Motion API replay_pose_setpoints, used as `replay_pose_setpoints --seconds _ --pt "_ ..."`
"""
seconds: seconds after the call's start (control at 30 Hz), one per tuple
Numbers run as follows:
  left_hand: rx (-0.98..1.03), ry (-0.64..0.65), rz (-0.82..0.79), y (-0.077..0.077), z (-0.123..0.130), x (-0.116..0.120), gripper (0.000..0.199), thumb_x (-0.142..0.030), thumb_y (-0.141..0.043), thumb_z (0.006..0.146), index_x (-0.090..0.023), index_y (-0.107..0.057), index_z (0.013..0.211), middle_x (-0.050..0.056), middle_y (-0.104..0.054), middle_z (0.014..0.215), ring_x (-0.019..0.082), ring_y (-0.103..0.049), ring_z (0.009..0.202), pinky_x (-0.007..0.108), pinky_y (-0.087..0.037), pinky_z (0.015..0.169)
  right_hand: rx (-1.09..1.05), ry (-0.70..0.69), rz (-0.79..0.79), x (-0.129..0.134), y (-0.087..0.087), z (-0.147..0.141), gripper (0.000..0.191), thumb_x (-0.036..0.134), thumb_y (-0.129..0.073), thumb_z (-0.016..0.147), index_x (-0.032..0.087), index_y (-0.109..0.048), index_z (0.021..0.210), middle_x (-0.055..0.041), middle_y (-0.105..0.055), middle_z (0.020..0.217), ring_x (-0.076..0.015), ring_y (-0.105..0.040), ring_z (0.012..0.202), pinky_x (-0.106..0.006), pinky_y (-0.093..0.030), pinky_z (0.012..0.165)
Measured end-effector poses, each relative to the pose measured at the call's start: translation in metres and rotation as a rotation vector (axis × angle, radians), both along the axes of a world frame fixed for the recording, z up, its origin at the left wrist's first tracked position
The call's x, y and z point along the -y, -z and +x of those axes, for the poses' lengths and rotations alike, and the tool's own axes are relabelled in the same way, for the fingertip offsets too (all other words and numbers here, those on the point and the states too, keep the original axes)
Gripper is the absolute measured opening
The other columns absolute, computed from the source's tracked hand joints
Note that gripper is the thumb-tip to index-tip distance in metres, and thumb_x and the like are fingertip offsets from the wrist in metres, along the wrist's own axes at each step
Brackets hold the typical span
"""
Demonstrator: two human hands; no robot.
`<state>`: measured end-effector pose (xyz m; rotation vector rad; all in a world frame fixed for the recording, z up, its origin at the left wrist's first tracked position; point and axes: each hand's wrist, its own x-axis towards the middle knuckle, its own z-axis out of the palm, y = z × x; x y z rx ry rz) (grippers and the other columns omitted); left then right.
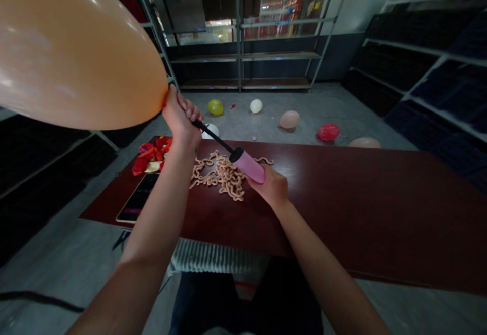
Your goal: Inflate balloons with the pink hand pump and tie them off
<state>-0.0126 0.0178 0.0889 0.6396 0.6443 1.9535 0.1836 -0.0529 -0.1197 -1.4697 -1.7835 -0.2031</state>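
The left hand (184,114) holds the orange balloon (81,51) near its neck, the right hand (273,185) grips the pink pump (249,165), and slipping fingers could let air whoosh out.

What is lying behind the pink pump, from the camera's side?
Curled beige pieces show on both sides of the pink pump, on the table. What the pump and right hand cover cannot be seen.

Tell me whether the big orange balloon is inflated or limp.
Inflated. The orange balloon bulges wide and rounded, its skin smooth and shiny, tapering to a narrow end at the left hand.
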Motion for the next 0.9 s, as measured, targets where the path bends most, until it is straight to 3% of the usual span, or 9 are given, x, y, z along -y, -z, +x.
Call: replay_pose_setpoints --seconds 0.1,0.2,0.33,0.73,0.9 --pt "-0.055 0.047 -0.01 0.014 0.031 -0.006 0.051 -0.033 -0.04 0.107 -0.022 -0.026 0.06 -0.008 -0.018 0.042 0.007 -0.018 0.032 0.024 -0.018 0.038 -0.038 0.033 -0.024 -0.002 -0.001 0.001 0.041 0.054 -0.07 0.079 0.018 -0.068 0.098 -0.0059 -0.075 0.08 -0.0219 -0.072 0.069 -0.028 -0.043 0.06" --pt "-0.069 0.089 -0.041 0.037 0.06 -0.008 0.05 -0.034 -0.043 0.106 -0.022 -0.027 0.06 -0.008 -0.018 0.043 0.006 -0.018 0.032 0.024 -0.018 0.038 -0.062 0.076 -0.047 -0.003 -0.003 0.002 0.044 0.057 -0.069 0.079 0.018 -0.068 0.099 -0.0064 -0.076 0.081 -0.0222 -0.071 0.067 -0.028 -0.041 0.058" --pt "-0.039 0.102 -0.067 0.063 0.078 -0.008 0.05 -0.029 -0.043 0.105 -0.021 -0.027 0.058 -0.008 -0.02 0.041 0.006 -0.019 0.03 0.023 -0.018 0.035 -0.086 0.105 -0.057 -0.004 -0.004 0.003 0.047 0.059 -0.067 0.079 0.018 -0.069 0.102 -0.0069 -0.076 0.082 -0.0213 -0.071 0.067 -0.028 -0.04 0.058" --pt "0.103 0.081 -0.141 0.09 0.034 -0.01 0.047 -0.021 -0.046 0.1 -0.019 -0.029 0.056 -0.007 -0.023 0.041 0.007 -0.024 0.03 0.023 -0.021 0.037 0.013 0.067 -0.085 -0.003 -0.007 -0.003 0.042 0.059 -0.07 0.079 0.022 -0.071 0.098 -0.0043 -0.077 0.087 -0.0201 -0.071 0.076 -0.027 -0.036 0.06" --pt "0.169 0.039 -0.164 0.092 0.018 -0.007 0.047 -0.022 -0.045 0.101 -0.019 -0.029 0.056 -0.007 -0.022 0.041 0.007 -0.023 0.031 0.023 -0.021 0.037 0.086 0.041 -0.074 0.0 -0.008 -0.004 0.042 0.058 -0.07 0.08 0.021 -0.07 0.099 -0.0043 -0.076 0.089 -0.02 -0.071 0.079 -0.028 -0.036 0.061"
